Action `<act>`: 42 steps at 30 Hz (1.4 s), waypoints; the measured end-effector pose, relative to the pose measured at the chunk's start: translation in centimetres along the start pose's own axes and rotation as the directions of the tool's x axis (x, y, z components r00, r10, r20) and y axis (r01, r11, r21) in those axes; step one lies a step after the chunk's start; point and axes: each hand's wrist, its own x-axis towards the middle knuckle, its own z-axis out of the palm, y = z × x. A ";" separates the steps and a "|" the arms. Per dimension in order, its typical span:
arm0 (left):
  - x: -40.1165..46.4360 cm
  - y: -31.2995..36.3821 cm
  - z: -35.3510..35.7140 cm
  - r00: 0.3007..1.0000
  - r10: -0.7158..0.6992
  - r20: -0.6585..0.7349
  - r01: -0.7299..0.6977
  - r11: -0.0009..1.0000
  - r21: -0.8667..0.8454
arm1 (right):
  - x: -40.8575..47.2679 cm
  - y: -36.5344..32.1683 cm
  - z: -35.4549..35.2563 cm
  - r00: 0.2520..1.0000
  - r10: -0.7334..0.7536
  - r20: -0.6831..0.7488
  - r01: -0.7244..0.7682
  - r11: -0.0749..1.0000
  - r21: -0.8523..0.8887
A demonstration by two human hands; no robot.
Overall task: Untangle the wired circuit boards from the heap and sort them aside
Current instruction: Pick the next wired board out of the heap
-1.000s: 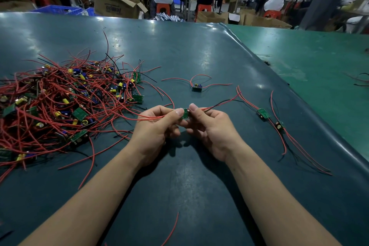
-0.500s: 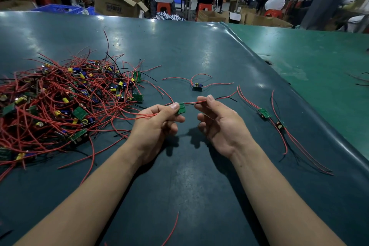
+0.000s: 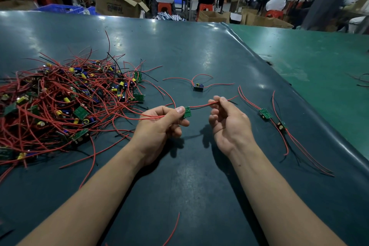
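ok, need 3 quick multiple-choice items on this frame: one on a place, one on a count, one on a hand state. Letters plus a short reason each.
1. Where is the tangled heap?
A. left of the hands
B. right of the hands
C. on the far green table

2. How many boards lie apart from the heap on the mat, not held?
A. one
B. three
C. six

3. What is the left hand doing?
A. lying flat
B. pinching a green circuit board
C. pointing

Key: 1 A, the heap fills the mat's left side. 2 B, one at centre, two at right. 3 B, the thumb presses the board; the right hand pinches its red wire.
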 end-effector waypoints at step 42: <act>0.1 -0.1 -0.2 1.000 0.000 -0.004 0.000 1.000 -0.009 | -1.1 1.0 -0.1 0.917 0.246 0.314 -0.126 0.925 -0.358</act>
